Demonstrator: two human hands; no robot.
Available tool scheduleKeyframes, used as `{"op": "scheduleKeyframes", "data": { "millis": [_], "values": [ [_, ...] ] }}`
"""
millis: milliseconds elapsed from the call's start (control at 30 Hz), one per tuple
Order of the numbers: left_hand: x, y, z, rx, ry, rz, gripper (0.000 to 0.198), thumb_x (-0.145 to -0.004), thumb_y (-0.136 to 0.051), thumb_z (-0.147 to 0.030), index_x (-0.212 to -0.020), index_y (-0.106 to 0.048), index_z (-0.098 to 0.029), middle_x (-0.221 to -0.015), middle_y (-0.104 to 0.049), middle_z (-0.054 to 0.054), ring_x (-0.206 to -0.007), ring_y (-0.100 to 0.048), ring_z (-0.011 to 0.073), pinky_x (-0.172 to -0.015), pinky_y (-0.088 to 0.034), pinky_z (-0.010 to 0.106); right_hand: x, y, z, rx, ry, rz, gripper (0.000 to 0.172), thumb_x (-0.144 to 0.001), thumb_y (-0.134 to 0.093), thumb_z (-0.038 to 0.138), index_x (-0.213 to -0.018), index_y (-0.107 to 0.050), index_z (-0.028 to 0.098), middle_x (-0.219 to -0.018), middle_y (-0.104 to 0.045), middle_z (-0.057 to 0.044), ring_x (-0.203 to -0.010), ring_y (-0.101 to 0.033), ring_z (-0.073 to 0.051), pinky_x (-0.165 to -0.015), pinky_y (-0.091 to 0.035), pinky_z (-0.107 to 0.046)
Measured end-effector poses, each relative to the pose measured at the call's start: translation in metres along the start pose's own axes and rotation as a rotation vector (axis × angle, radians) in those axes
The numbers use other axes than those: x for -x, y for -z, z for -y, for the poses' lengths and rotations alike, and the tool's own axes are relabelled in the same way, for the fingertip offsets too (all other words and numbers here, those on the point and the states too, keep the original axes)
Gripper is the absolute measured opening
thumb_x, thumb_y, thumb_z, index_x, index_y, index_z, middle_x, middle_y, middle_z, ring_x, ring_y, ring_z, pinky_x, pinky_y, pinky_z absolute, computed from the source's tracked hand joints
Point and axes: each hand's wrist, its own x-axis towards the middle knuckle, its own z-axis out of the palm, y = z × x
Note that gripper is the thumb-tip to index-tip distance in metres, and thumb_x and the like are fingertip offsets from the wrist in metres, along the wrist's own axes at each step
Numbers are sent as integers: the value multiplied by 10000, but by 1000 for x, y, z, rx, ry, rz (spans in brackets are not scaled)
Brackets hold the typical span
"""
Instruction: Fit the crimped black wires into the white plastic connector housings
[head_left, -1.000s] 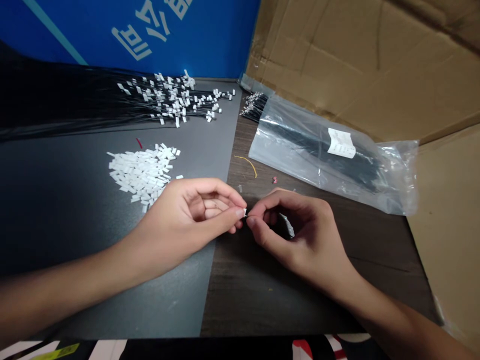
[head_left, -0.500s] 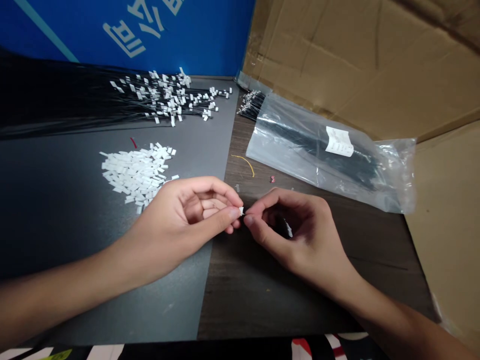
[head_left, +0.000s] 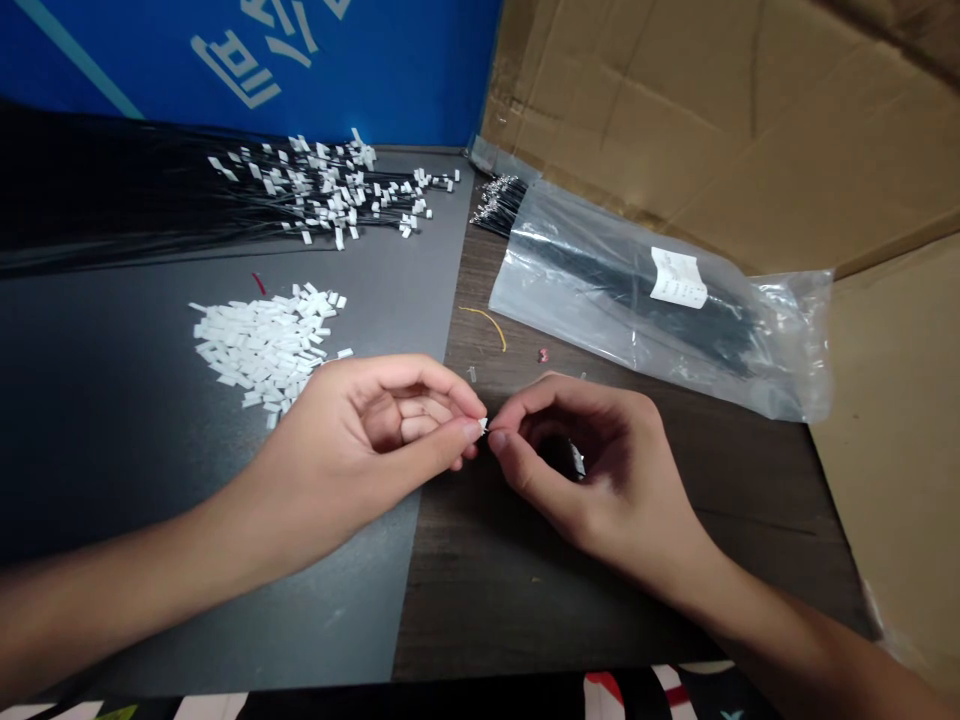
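Observation:
My left hand (head_left: 367, 430) pinches a tiny white plastic connector (head_left: 483, 426) between thumb and forefinger. My right hand (head_left: 589, 470) meets it from the other side, its thumb and forefinger pinched close to the connector, apparently on a thin wire end that is hard to make out. A small white and silvery piece (head_left: 576, 459) shows inside the curl of the right fingers. Just beyond my left hand lies a heap of loose white connectors (head_left: 259, 345) on a dark grey mat (head_left: 225, 630).
Black wires with white connectors (head_left: 322, 195) fan out across the mat's far side. A clear plastic bag of black wires (head_left: 645, 300) lies on the dark wooden table (head_left: 525, 600), with a yellow wire (head_left: 487, 325) nearby. Cardboard (head_left: 675, 120) and a blue board (head_left: 262, 60) stand behind.
The whole scene has drifted slightly left and up in view as my head moved. My hands stay pinched together at the connector, with little visible movement.

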Motion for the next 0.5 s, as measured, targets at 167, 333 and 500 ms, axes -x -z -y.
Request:
{"op": "scheduleKeyframes", "data": {
  "millis": [167, 333, 500],
  "values": [
    [0, 1, 2, -5, 3, 15, 31, -884, -929, -254, -911, -912, -252, -727, -851, -10, -706, -797, 149, -684, -644, 158, -1, 0, 1, -34, -22, 9, 107, -899, -859, 86, -857, -835, 181, -782, -863, -2, -657, -791, -106, -641, -636, -142],
    [0, 4, 9, 21, -24, 36, 75, -920, -962, -221, -980, -927, -247, -773, -866, -14, -730, -814, 138, -710, -655, 145, -2, -1, 4, -10, -59, 1, 91, -880, -855, 101, -840, -826, 178, -755, -856, -10, -619, -772, -114, -600, -621, -159],
    [2, 6, 12, 0, -26, 45, 59, -959, -966, -224, -997, -926, -243, -776, -866, -24, -746, -839, 138, -727, -668, 139, -2, 0, 5, -12, -106, -6, 87, -861, -869, 103, -830, -830, 174, -744, -847, -14, -612, -748, -118, -581, -600, -171]
  ]
}}
